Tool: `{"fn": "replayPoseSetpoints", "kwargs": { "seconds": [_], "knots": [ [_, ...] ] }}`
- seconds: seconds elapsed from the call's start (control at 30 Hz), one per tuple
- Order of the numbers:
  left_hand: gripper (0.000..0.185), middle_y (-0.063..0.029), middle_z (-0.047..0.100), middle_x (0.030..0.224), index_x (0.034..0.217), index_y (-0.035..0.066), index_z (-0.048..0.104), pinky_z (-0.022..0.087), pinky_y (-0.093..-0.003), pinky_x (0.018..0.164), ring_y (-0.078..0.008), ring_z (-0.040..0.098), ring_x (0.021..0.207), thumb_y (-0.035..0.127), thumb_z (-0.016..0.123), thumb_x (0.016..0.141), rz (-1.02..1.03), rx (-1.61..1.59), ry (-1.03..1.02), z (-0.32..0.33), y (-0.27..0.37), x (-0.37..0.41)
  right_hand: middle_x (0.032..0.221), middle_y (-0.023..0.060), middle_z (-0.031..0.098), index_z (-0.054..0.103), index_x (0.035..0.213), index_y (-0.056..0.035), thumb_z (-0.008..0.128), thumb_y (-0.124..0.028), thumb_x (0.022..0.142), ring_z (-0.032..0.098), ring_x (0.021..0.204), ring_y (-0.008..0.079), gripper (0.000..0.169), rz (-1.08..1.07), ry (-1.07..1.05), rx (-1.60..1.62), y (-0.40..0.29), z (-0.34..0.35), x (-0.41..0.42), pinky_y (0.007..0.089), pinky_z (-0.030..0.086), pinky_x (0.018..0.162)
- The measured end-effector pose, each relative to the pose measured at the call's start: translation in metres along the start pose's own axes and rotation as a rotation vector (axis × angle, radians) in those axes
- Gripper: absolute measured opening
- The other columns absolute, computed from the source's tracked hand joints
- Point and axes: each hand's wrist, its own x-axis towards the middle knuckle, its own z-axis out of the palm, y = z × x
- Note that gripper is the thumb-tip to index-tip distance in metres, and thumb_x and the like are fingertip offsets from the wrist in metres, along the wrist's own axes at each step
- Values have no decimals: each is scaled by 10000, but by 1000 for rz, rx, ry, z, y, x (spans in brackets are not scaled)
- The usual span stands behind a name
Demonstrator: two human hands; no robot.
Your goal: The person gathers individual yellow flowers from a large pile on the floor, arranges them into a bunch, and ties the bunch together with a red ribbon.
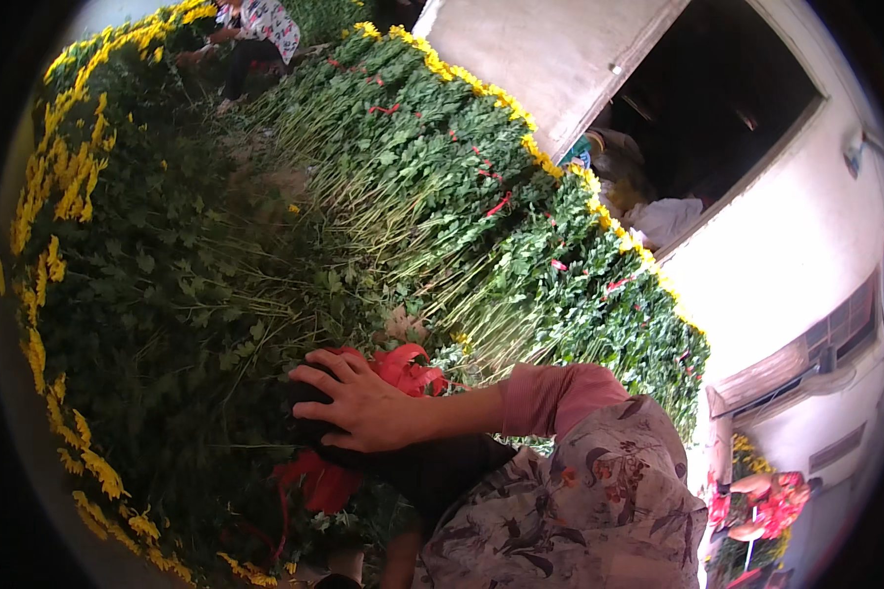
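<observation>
My right hand (pixel 361 408) rests palm down over the dark-trousered knee (pixel 442 460), fingers spread and nothing seen gripped. Beside its far edge is a bunch of red strips (pixel 409 368). More red strips (pixel 324 482) hang on the other side of the knee, with a thin length trailing down. A pink striped cuff (pixel 530 397) and a floral garment (pixel 560 508) cover my arm and body. Out of view is my left hand; a strip of bare skin near the bottom edge is too dark to place. Cut leafy stems (pixel 191 294) with yellow flowers (pixel 74 169) lie before me.
Bundles of yellow-flowered stems (pixel 427 132), tied with red strips, line a pale wall (pixel 545 51) with a dark doorway (pixel 707 110). A person (pixel 261 37) crouches among stems at the upper left. Another person in red (pixel 777 504) is at the lower right.
</observation>
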Motion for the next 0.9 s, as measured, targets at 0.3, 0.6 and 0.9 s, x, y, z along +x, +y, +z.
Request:
{"fn": "replayPoseSetpoints", "kwargs": {
  "seconds": [0.3, 0.6, 0.9],
  "knots": [
    [484, -220, 650, 831, 1238, 72, 551, 520, -465, 708, -352, 656, 809, 167, 607, 767, -38, 58, 125, 19, -2, 9, 1370, 151, 380, 558, 1161, -168, 733, -307, 710, 314, 1298, 399, 504, -108, 51, 99, -2, -4, -30, 556, 318, 1001],
    [430, -224, 653, 931, 1213, 74, 559, 512, -469, 752, -371, 643, 902, 179, 597, 797, -376, 171, 232, 52, 48, -18, 1407, 153, 385, 577, 1192, -156, 757, -201, 699, 320, 1309, 419, 526, -59, 142, 63, 40, -16, -61, 520, 287, 1069],
    [428, -209, 647, 971, 1245, 127, 550, 493, -461, 798, -390, 620, 915, 278, 630, 853, -587, -118, 270, 51, 62, -121, 1226, 119, 532, 596, 1067, -89, 748, -142, 717, 434, 1213, 374, 385, -435, -77, -37, -6, -21, -57, 498, 353, 984]
  ]
}}
